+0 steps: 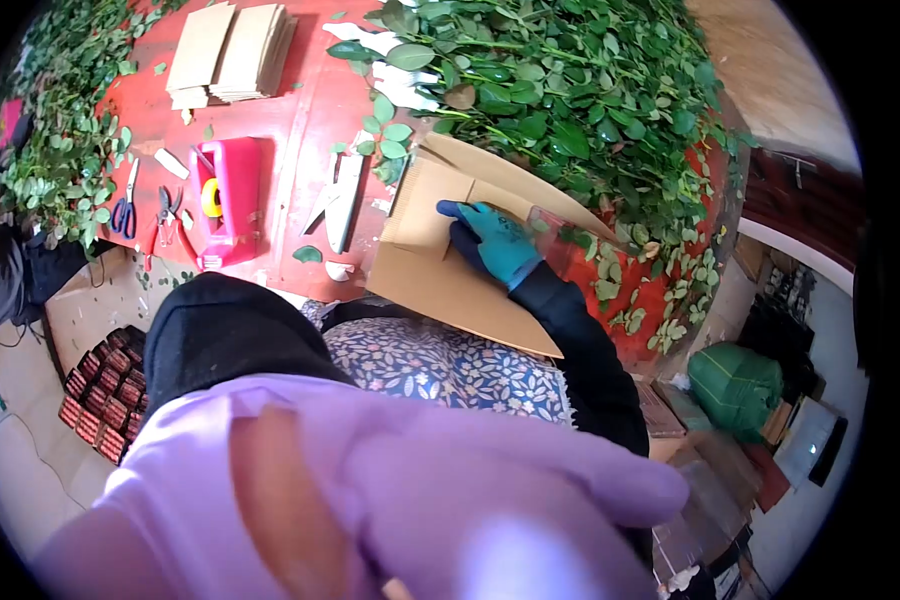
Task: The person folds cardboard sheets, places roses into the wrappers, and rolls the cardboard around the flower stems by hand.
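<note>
My left hand, in a purple glove, is raised very close to the camera and fills the lower middle. One digit stretches out to the right; the other fingers are cut off or blurred, and I see nothing held. Over the front table edge lies a creased piece of brown cardboard with a raised flap along its far side. On it rests my right hand, in a teal glove with dark blue fingertips, its thumb and forefinger apart. A patterned cloth covers my lap below the cardboard.
Leafy stems are heaped on the red table. Nearer left are a pink tape dispenser, red-handled pliers, scissors and a white-handled cutter. Folded cardboard sits behind. A green bundle stands right.
</note>
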